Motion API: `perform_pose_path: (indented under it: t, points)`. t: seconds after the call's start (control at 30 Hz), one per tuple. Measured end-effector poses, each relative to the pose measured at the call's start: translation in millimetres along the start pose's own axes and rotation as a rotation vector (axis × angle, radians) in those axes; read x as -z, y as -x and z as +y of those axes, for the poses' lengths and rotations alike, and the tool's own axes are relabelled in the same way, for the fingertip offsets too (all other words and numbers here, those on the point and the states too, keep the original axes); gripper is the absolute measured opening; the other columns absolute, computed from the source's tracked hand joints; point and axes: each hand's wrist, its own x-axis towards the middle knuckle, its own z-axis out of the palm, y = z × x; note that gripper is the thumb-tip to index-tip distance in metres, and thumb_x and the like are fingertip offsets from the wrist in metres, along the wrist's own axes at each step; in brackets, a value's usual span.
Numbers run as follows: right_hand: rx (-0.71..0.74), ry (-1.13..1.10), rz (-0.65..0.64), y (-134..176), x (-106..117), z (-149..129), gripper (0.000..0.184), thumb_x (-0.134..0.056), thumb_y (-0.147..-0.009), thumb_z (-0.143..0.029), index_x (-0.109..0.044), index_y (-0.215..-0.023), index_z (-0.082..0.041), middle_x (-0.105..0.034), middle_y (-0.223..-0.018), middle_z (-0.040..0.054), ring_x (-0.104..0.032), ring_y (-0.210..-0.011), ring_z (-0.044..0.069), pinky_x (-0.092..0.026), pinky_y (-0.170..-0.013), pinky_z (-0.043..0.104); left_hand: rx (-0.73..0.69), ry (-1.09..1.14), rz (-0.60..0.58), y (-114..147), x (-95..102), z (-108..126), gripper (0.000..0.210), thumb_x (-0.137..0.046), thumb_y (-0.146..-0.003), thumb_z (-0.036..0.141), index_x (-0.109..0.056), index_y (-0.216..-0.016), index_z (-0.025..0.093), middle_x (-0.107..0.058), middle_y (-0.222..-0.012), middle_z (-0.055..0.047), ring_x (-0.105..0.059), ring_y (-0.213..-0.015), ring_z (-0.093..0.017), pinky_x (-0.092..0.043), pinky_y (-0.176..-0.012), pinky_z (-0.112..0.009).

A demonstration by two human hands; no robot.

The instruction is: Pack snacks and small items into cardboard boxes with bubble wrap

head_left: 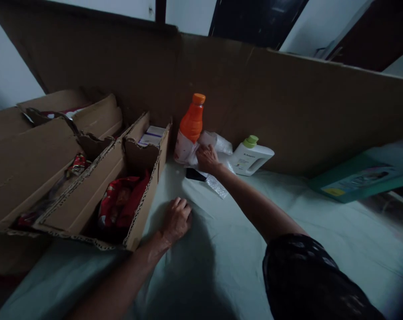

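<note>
Bubble wrap (pixel 223 144), pebbled, right fingers (pixel 203 154) against it, grip unclear, left fingers (pixel 181 205) curled in on creased cloth (pixel 241 235)

Room is left between the white bottle (pixel 243 162) and green jug (pixel 358 180); passage is barred leftward by cardboard boxes (pixel 86 198), ahead by the orange bottle (pixel 191 128) and cardboard panel (pixel 275 98).

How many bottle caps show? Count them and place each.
2: an orange cap on the orange bottle, a green cap on the white bottle; others may be hidden.
</note>
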Motion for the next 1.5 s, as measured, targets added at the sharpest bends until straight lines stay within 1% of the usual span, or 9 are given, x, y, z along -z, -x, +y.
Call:
perform_pose_path:
  t: [0.27,0.5,0.57,0.63,0.8,0.93,1.1,1.27,1.5]
  points:
    - [0.018,-0.036,0.086,99.9,42.2,-3.5,0.028,-0.054,-0.087,-0.02,-0.073,-0.106,-0.013,-0.072,-0.121,0.0181,-0.053,-0.125,0.033,-0.03,-0.108,0.049,0.003,-0.111,-0.05,-5.5,16.0,16.3,0.025,-0.05,-0.087,0.009,-0.071,-0.099,0.012,-0.068,-0.105,-0.017,-0.06,-0.105,-0.03,-0.047,-0.093,-0.045]
    - [0.128,-0.364,0.201,187.6,-27.7,-12.0,0.028,-0.055,-0.081,-0.04,-0.078,-0.093,-0.03,-0.078,-0.108,0.0097,-0.068,-0.111,0.035,-0.05,-0.091,0.053,-0.225,-0.124,-0.136,54.0,57.9,60.5,0.021,-0.058,-0.089,0.028,-0.07,-0.103,0.019,-0.071,-0.107,-0.009,-0.062,-0.111,-0.024,-0.046,-0.097,-0.037]
    - [0.129,-0.448,0.229,203.9,-48.1,-20.4,0.028,-0.054,-0.081,-0.042,-0.078,-0.093,-0.035,-0.078,-0.112,0.0079,-0.07,-0.11,0.035,-0.053,-0.089,0.055,-0.368,-0.053,-0.018,97.3,72.4,67.4,0.024,-0.048,-0.095,0.026,-0.068,-0.107,0.019,-0.071,-0.112,-0.009,-0.061,-0.114,-0.023,-0.046,-0.1,-0.036]
    - [0.126,-0.499,0.235,221.4,-61.3,-30.1,0.029,-0.052,-0.083,-0.045,-0.078,-0.093,-0.037,-0.077,-0.115,0.0069,-0.072,-0.108,0.036,-0.056,-0.087,0.056,-0.317,0.062,0.177,145.2,88.1,63.5,0.025,-0.047,-0.094,0.021,-0.068,-0.107,0.02,-0.072,-0.111,-0.007,-0.062,-0.114,-0.02,-0.047,-0.103,-0.033]
    - [0.058,-0.57,0.244,253.1,-76.8,-45.5,0.039,-0.044,-0.09,-0.047,-0.077,-0.106,-0.034,-0.072,-0.127,0.0094,-0.071,-0.113,0.036,-0.058,-0.088,0.058,0.32,0.07,0.731,231.0,134.6,11.8,0.022,-0.051,-0.092,0.018,-0.071,-0.101,0.022,-0.072,-0.098,-0.007,-0.068,-0.095,-0.021,-0.056,-0.087,-0.035]
    - [0.056,-0.638,0.2,237.7,-55.0,-54.0,0.035,-0.048,-0.088,-0.044,-0.077,-0.103,-0.031,-0.073,-0.125,0.0114,-0.071,-0.112,0.036,-0.057,-0.088,0.059,0.561,0.153,0.812,245.1,142.6,-13.4,0.018,-0.056,-0.087,0.028,-0.071,-0.095,0.022,-0.071,-0.093,-0.005,-0.068,-0.085,-0.021,-0.057,-0.082,-0.036]
    - [0.052,-0.938,0.244,146.2,18.9,-92.5,0.037,-0.06,-0.083,-0.03,-0.071,-0.117,-0.019,-0.069,-0.131,0.017,-0.065,-0.123,0.035,-0.048,-0.107,0.056,0.636,0.404,0.738,217.8,98.1,-4.1,0.039,-0.056,-0.085,0.032,-0.063,-0.122,0.019,-0.068,-0.115,-0.011,-0.066,-0.104,-0.024,-0.055,-0.091,-0.041]
    - [-0.025,-0.999,0.272,54.6,49.1,-133.0,0.043,-0.055,-0.082,-0.013,-0.066,-0.123,-0.016,-0.076,-0.112,0.0116,-0.073,-0.098,0.021,-0.059,-0.083,0.034,0.68,0.625,0.715,193.1,61.2,4.5,0.067,-0.057,-0.089,0.037,-0.034,-0.149,0.02,-0.052,-0.141,-0.019,-0.057,-0.127,-0.03,-0.052,-0.101,-0.049]
    - [0.005,-0.827,0.41,48.1,67.2,-141.1,0.061,-0.046,-0.089,-0.011,-0.048,-0.15,-0.021,-0.072,-0.117,0.0099,-0.068,-0.101,0.022,-0.048,-0.095,0.039,0.715,0.719,0.781,185.8,43.8,-5.7,0.074,-0.059,-0.089,0.042,-0.028,-0.152,0.019,-0.043,-0.147,-0.023,-0.053,-0.131,-0.034,-0.052,-0.1,-0.05]
